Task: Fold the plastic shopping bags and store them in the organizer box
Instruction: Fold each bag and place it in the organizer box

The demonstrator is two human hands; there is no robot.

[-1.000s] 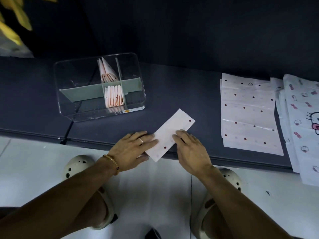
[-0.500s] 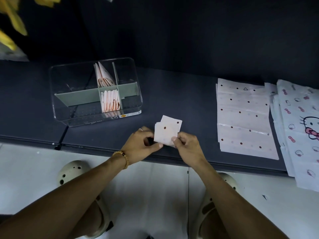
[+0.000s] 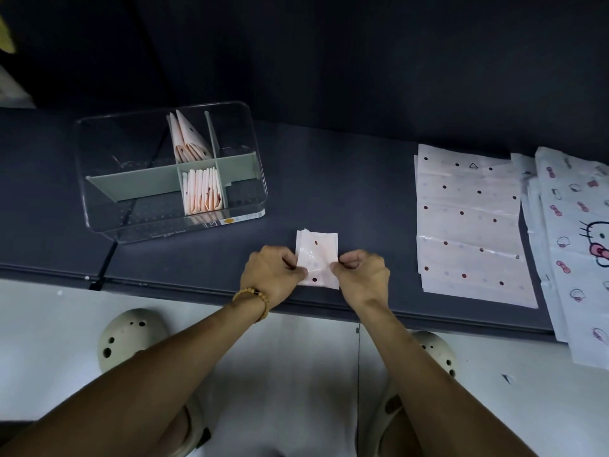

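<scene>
Left hand point(image 3: 273, 275) and right hand point(image 3: 361, 275) pinching opposite edges of folded dotted bag point(image 3: 317, 258), seemingly flat on table point(image 3: 346, 199) near its front edge, right of organizer box point(image 3: 108, 222).

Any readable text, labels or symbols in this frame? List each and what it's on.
"Storage box": faint, likely reading, on the organizer box front wall.
Recycling triangle sign, no words: top dotted bag of the flat stack.
White label strip on the box: a tick mark and orange dot, text too small.
</scene>
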